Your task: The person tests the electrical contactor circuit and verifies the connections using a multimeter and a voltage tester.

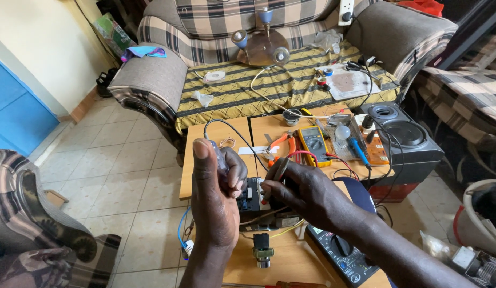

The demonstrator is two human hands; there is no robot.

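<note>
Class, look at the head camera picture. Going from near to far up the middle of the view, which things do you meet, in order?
Black multimeter → right hand → yellow multimeter → striped cloth → metal lamp fitting → checked sofa back.

My left hand (216,184) is raised with the forearm running straight up from the bottom edge, thumb extended upward, the other fingers curled into a loose fist. My right hand (298,189) comes in from the lower right on a slanted forearm, back of the hand up, fingers bent, fingertips pinched together beside the left knuckles.
</note>
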